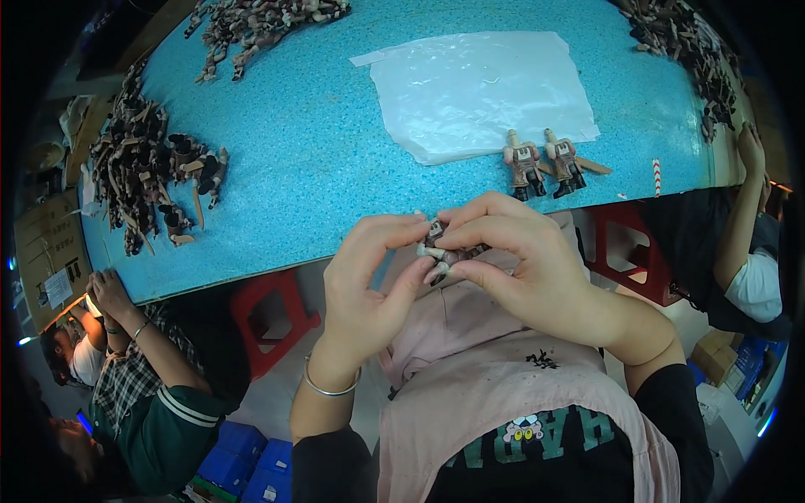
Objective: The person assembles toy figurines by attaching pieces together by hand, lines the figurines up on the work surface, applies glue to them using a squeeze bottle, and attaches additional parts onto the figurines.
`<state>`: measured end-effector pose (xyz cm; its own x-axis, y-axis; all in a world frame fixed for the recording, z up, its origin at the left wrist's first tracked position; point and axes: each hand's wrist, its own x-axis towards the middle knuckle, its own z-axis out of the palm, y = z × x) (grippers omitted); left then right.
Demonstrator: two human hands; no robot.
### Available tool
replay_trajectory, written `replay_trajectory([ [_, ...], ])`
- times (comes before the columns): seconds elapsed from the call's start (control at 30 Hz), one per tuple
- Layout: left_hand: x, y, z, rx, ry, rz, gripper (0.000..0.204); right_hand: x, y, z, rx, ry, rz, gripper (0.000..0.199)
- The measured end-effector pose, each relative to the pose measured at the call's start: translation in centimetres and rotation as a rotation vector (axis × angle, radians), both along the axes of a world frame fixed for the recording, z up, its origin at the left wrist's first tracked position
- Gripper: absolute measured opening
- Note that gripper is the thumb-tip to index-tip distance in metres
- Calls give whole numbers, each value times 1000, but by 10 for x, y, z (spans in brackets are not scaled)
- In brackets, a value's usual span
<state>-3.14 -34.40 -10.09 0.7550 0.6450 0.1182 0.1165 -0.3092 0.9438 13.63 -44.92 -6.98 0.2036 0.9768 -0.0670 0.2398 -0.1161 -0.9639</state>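
Note:
Between both hands, just off the table's near edge, is a small toy figure [455, 255] with brown and pale parts. My left hand [369, 272] pinches one side of it with thumb and fingers. On the other side my right hand [520, 256] grips it, fingers curled over the top and thumb below. Much of the figure is hidden by my fingers. Beyond my right hand, two headless-looking figures with dark boots lie side by side, a left figure [524, 163] and a right figure [564, 163]. Flat brown pieces stick out beside them.
A white plastic sheet [482, 92] lies on the blue table [302, 142]. Heaps of figures lie at the left [138, 168], the far left [256, 25] and the far right [683, 59]. Co-workers sit at both sides. Red stools [268, 323] and blue bins [231, 457] stand below.

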Motion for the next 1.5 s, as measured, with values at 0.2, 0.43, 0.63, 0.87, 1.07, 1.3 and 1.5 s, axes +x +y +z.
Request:
replay_trajectory([
  [0.2, 2, -3, -7, -14, -37, 49, 20, 0, 1, 1, -91, -22, 18, 21],
  [0.43, -4, -15, -9, -178, -286, 228, 25, -7, 2, -5, 230, -58, -293, 32],
  [0.63, -10, -26, 2, -105, -307, 247, 26, -5, -5, 4, -101, 795, -81, 15],
  [0.87, -8, -14, 7, -275, -219, 88, 20, -1, -10, -1, -138, 639, 119, 15],
  [1.07, -13, -5, 5, -827, -280, -236, 22, 2, -11, 0, -69, 469, 155, 13],
  [1.3, -5, -27, 6, -729, -320, -63, 31, 3, -9, -3, -58, 224, 166, 15],
  [1.5, -6, -29, 19, -616, -247, 173, 44, -5, -10, 0, 58, 248, 151, 35],
])
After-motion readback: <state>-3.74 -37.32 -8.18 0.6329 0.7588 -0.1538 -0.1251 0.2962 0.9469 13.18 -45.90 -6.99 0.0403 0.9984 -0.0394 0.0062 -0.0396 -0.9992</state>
